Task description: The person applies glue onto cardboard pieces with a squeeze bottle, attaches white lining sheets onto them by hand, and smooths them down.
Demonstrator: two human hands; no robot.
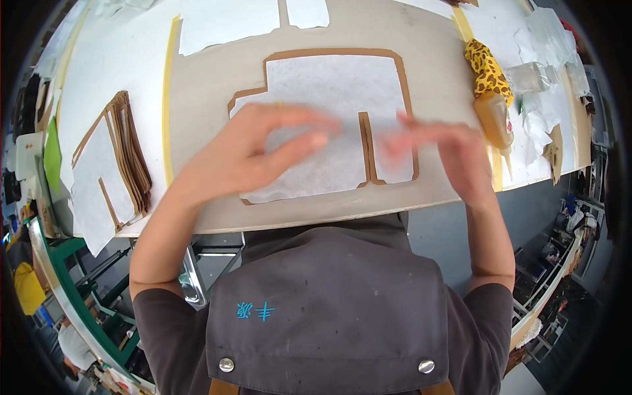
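Note:
In the middle of the worktable lies a flat brown panel point(405, 76) with a white sheet point(329, 82) on its upper face. A narrow slot divides the panel's near right part. My left hand point(260, 141) is over the panel's left side, thumb and fingers apart, nothing between them. My right hand point(444, 141) is over the right edge, its fingers stretched toward the left and smeared by motion. I see nothing held in it. Whether either hand touches the sheet I cannot tell.
A stack of similar brown panels point(125, 158) with white sheets stands at the left. At the right lie a yellow bottle point(494, 122), a leopard-print cloth item point(487, 69) and a clear plastic bottle point(530, 78). More white sheets point(230, 26) lie at the back.

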